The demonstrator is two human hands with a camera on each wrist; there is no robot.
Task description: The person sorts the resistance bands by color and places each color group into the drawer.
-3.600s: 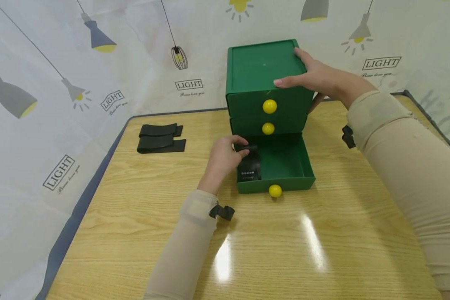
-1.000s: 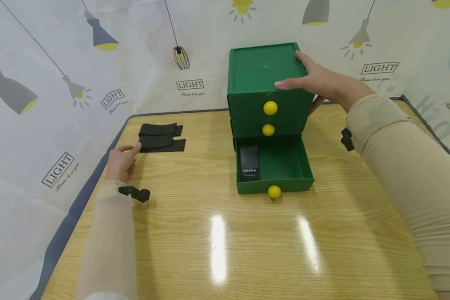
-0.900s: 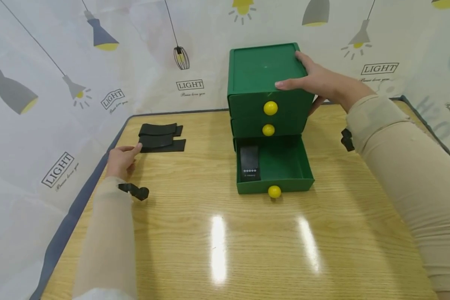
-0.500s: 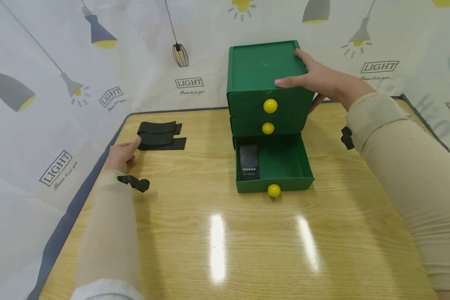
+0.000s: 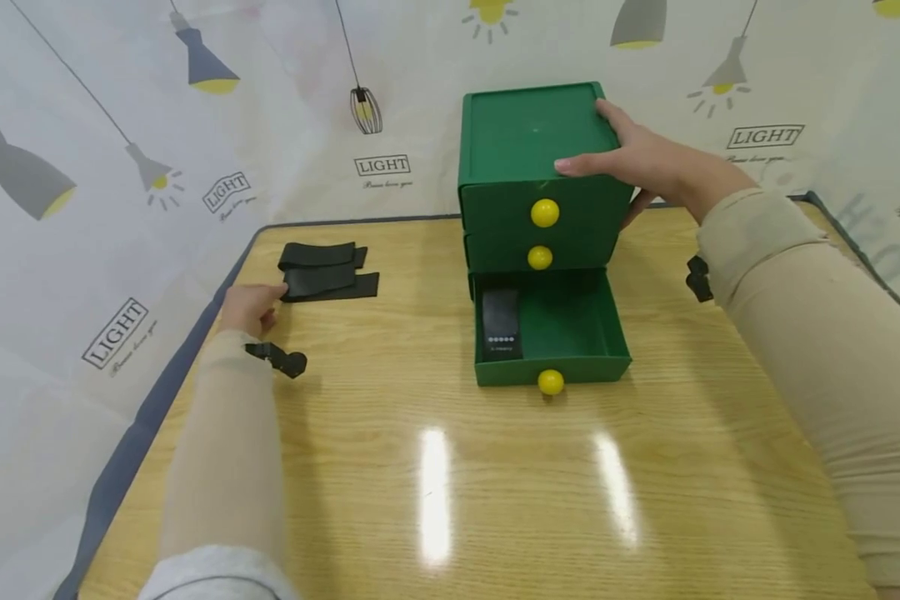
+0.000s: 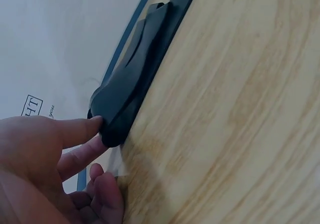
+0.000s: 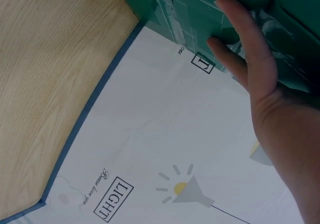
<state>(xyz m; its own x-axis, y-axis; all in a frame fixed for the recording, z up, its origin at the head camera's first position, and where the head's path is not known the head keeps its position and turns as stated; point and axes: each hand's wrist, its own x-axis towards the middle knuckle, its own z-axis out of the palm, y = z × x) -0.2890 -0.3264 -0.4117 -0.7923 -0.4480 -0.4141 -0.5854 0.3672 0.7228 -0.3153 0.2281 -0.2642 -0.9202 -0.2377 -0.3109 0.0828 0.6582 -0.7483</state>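
Note:
My left hand (image 5: 249,307) is at the left end of a flat black resistance band (image 5: 321,281) on the table. In the left wrist view, thumb and index finger pinch the rounded fold of that band (image 6: 131,91); the other fingers are curled below. A second black band (image 5: 317,254) lies just behind it. My right hand (image 5: 648,162) rests on the right edge of a green drawer cabinet (image 5: 528,137), thumb on top; the right wrist view shows straight fingers against its side. Another black band (image 5: 501,315), with white print, lies in the pulled-out bottom drawer (image 5: 588,370).
The cabinet's two upper drawers, with yellow knobs (image 5: 544,213), are pushed in. Wooden tabletop (image 5: 345,433) stretches between the left arm and the drawer. A white sheet printed with lamps (image 5: 285,108) hangs behind and to the left of the table.
My left hand has let go of the band in the drawer and moved left to the bands on the table. It now pinches the nearer band. The right hand stays on the cabinet.

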